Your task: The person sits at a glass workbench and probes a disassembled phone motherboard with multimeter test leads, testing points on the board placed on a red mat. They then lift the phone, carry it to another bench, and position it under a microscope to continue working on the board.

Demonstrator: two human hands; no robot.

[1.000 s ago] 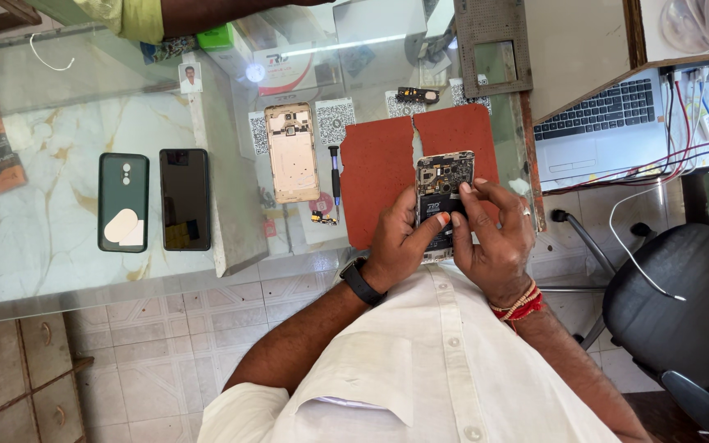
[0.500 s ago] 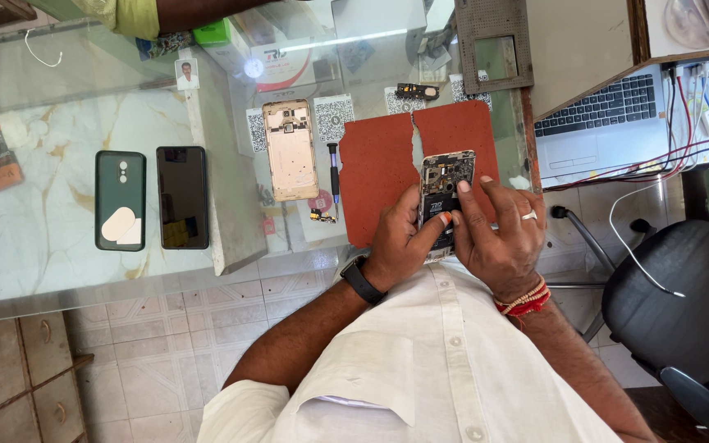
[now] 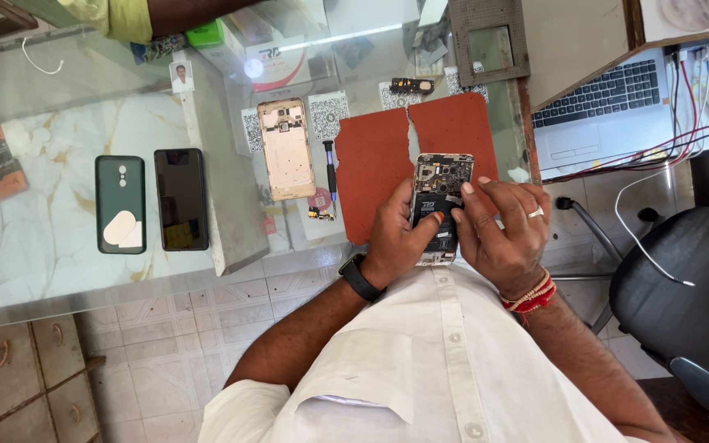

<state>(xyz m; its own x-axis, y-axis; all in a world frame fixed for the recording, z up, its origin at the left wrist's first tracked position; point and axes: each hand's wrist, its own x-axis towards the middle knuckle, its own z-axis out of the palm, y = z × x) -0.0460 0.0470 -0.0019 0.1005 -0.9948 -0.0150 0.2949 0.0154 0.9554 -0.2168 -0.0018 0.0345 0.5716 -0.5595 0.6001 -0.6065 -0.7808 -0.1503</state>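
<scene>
Head camera is looking down on a person in a white shirt who is gripping an opened phone [image 3: 439, 205] with both hands above the near edge of a red work mat [image 3: 387, 164]. Its back is off, so the circuit board and dark battery are showing. The left hand [image 3: 400, 234], with a black watch on the wrist, is wrapping its fingers around the phone's left side, its thumb pressing onto the battery. The right hand [image 3: 502, 234], wearing a ring and red thread bracelets, is clasping the right side, with fingertips resting on the board near the top. The mat is lying on a glass counter [image 3: 59, 271] and is split by a tear into 2 parts. Just left of it, a small screwdriver [image 3: 331, 168] and a gold phone frame [image 3: 285, 149] are lying side by side. Farther left, well apart from the hands, a green phone back [image 3: 120, 204] and a black phone [image 3: 180, 199] are sitting next to each other. A laptop [image 3: 601, 107] is resting to the right, behind a black chair [image 3: 683, 295].
</scene>
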